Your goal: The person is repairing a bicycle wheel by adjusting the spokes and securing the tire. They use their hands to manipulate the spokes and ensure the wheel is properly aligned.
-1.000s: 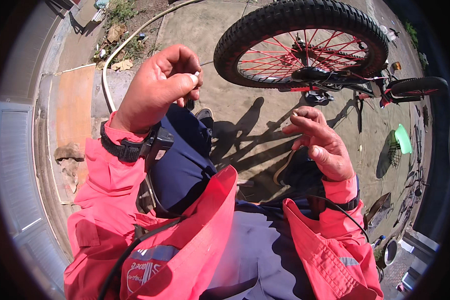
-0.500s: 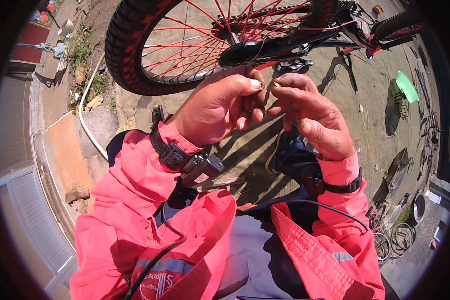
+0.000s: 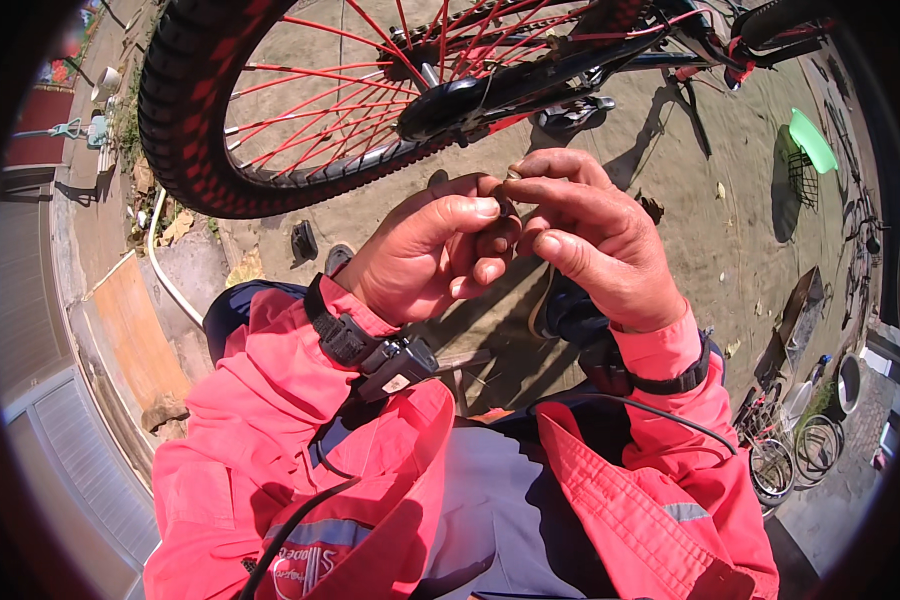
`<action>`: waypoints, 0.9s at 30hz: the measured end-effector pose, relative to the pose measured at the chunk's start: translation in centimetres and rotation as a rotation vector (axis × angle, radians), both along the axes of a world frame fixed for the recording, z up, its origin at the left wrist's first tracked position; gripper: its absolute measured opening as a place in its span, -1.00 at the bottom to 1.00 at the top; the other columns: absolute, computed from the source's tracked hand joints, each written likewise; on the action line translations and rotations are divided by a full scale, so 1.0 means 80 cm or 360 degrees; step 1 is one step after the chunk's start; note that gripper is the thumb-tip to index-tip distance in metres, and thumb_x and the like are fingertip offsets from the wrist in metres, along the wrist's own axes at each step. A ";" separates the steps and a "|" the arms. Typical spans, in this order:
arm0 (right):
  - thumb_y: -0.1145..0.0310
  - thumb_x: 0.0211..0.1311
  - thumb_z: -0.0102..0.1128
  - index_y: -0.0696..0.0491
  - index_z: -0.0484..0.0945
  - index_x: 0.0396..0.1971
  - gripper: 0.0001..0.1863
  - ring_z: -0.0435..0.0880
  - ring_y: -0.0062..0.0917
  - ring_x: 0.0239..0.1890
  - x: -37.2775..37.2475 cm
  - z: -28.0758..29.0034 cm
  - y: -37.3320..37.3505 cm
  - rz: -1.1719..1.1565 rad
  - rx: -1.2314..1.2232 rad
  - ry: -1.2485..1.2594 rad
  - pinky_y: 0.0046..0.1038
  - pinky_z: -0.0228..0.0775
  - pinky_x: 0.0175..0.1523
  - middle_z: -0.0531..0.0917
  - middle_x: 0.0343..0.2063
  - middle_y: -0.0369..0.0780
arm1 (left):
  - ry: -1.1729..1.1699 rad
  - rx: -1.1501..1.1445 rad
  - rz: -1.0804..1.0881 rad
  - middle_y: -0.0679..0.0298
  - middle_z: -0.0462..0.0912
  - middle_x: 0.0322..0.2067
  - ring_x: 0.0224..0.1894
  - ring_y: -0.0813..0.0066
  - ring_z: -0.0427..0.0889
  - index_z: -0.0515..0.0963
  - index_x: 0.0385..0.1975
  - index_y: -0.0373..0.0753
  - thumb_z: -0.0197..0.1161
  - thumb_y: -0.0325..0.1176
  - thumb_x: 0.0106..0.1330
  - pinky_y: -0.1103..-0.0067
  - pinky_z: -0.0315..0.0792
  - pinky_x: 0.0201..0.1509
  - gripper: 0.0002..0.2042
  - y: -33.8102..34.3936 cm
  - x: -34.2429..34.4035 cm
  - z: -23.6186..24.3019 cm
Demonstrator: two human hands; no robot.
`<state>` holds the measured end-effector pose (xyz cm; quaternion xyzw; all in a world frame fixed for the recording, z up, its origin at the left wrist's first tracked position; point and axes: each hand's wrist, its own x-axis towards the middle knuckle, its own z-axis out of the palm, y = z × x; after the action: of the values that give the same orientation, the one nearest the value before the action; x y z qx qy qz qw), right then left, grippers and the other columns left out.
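Observation:
My left hand (image 3: 425, 240) is closed, its thumb pressed against the bent fingers. A small dark part (image 3: 507, 207) shows at its fingertips, too small and shaded to name. From the other side my right hand (image 3: 605, 225) meets it, index and middle fingertips at the left fingertips. The right thumb stands apart from those fingers, and I see nothing held in that hand. Beyond both hands is a bicycle wheel (image 3: 210, 190) with a black and red tire and red spokes. A black chain guard (image 3: 470, 105) runs by its hub.
A black pedal (image 3: 575, 115) hangs below the bicycle frame. To the right is a green basket-like thing (image 3: 812, 142) with a dark wire grid. A pale hose (image 3: 158, 250) curves along the left. Loose wheels (image 3: 775, 465) lie at the lower right. A tan ground sheet (image 3: 690, 230) spreads underneath.
The wheel and ground have shifted left and down in the view. Both hands sit slightly lower and to the left, and the right fingertips have come up against the left ones.

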<state>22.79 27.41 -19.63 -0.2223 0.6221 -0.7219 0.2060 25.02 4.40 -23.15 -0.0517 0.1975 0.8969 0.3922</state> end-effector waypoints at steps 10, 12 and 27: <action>0.56 0.29 0.36 0.10 0.67 0.15 -0.59 0.63 -0.43 0.06 -0.005 0.003 -0.004 0.0027 0.0224 0.0373 -0.45 0.52 0.11 0.54 0.10 -0.12 | 0.0038 -0.0159 0.0146 0.19 0.70 -0.12 -0.29 0.53 0.70 0.52 0.09 -0.23 0.13 -0.22 0.51 0.74 0.48 -0.49 -0.71 -0.004 0.005 -0.005; 0.57 0.28 0.36 0.09 0.68 0.14 -0.59 0.64 -0.43 0.03 -0.007 0.003 -0.004 0.0025 0.0285 0.0497 -0.44 0.54 0.09 0.55 0.09 -0.12 | 0.0066 -0.0192 0.0140 0.18 0.70 -0.11 -0.28 0.53 0.71 0.50 0.12 -0.23 0.13 -0.24 0.51 0.75 0.49 -0.49 -0.70 -0.006 0.005 -0.004; 0.67 0.20 0.37 0.12 0.71 0.02 -0.63 0.75 -0.44 -0.13 -0.005 -0.002 -0.007 -0.0005 0.0657 0.0675 -0.47 0.66 -0.10 0.61 0.02 -0.15 | -0.0091 -0.0738 0.0189 0.28 0.63 -0.29 -0.42 0.62 0.59 0.49 -0.03 -0.26 0.04 -0.43 0.55 0.71 0.32 -0.51 -0.86 0.010 0.004 -0.011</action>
<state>22.36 26.87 -19.77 -0.3206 0.7854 -0.5178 0.1109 25.38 5.23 -24.05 -0.1773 0.3837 0.8472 0.3219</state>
